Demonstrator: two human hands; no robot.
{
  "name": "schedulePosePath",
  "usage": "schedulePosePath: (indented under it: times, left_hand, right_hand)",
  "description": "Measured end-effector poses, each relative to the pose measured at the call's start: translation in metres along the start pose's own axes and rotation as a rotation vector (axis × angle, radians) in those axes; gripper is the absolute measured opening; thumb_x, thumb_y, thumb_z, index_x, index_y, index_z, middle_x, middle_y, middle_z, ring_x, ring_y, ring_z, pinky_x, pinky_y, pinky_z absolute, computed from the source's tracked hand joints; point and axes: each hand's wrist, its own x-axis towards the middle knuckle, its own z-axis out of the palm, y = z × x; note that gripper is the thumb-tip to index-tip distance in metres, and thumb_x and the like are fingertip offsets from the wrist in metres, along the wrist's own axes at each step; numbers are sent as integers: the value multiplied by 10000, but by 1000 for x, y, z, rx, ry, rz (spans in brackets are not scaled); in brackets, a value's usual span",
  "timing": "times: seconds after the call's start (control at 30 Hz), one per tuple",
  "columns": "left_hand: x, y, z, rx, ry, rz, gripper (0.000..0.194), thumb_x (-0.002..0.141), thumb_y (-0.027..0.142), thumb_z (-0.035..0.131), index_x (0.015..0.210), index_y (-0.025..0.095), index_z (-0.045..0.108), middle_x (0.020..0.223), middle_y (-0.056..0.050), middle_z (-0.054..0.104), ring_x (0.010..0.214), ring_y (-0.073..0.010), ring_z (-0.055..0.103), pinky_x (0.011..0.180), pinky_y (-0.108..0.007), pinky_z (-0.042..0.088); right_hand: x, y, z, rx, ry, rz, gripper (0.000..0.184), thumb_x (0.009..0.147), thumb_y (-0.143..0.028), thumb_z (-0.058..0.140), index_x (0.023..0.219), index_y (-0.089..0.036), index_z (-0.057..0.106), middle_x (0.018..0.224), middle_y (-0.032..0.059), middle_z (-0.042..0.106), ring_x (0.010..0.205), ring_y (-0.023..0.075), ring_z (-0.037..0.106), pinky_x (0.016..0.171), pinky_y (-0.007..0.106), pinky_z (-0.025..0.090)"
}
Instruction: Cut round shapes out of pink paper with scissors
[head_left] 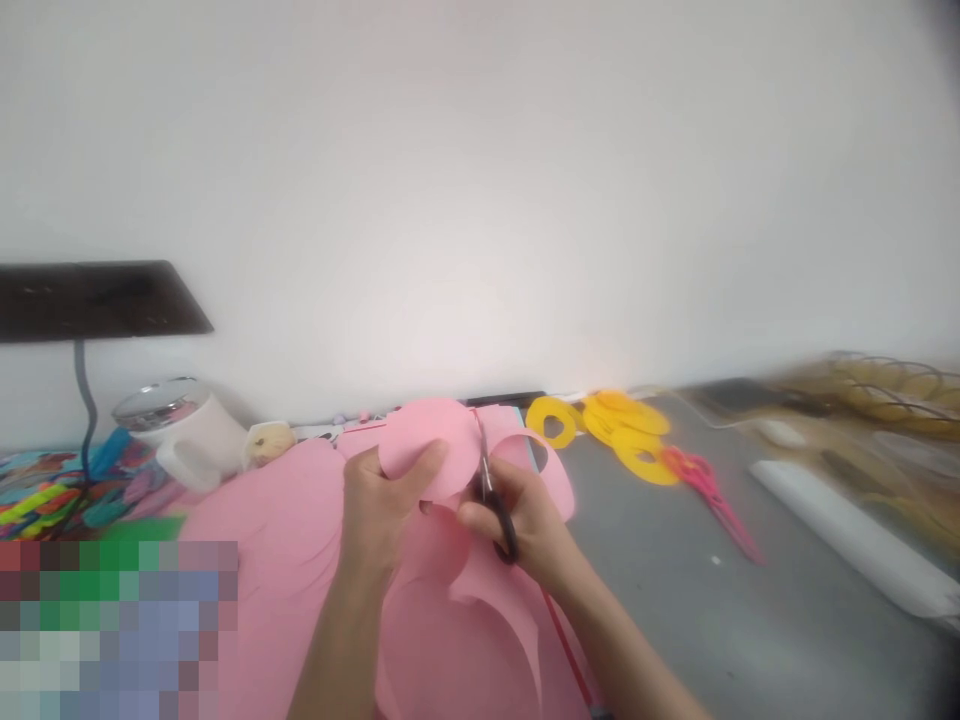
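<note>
Paper disc (416,430): plain pink is shown. Paper sheets (270,500): similar pink is repeated. Scissors (487,482): black is seen on the handles (511,545), silver on the blades (484,452). Second scissors (716,502): hot pink is noted. Paper rings (615,415): yellow is shown. Worktop (660,610): grey. Mug (206,438): white.

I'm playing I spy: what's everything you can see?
Disc: 1, pink, centre
Black scissors: 1, black and silver, at disc's right edge
Pink paper: many overlapping, pink, centre and left
Yellow rings: several overlapping, yellow, right of centre
Pink scissors: 1, pink, by rings
Mug: 1, white, back left
Beige thing: 1, beige, by mug
Panel: 1, dark, upper far left
Cable: 1, grey, under panel
Bits: many, mixed colours, far left
White bar: 1, white, right
Table: 1, grey, right
Wall: 1, white, behind
Clutter: count unclear, brownish, far right, blurred
Left hand: 1, bare, on disc
Right hand: 1, bare, on black scissors
</note>
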Motion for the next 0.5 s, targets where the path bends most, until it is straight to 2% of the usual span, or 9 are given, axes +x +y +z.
schedulePosePath:
  times: [0.13,0.5]
  left_hand:
    - [-1,1,1,-8,-6,7,331,571,369,788,460,156,561,434,17,499,434,-109,441,385,-234,339]
    - [-1,-1,-1,36,0,4,310,548,313,793,439,161,547,419,23,492,424,-105,440,387,-228,342]
  right_hand:
    - [0,0,0,6,10,-1,375,695,-438,758,651,-191,479,586,-42,447,531,92,364,483,223,335]
    - [0,1,1,2,31,-1,383,686,-406,766,646,-204,444,576,-51,437,528,97,379,479,221,344]
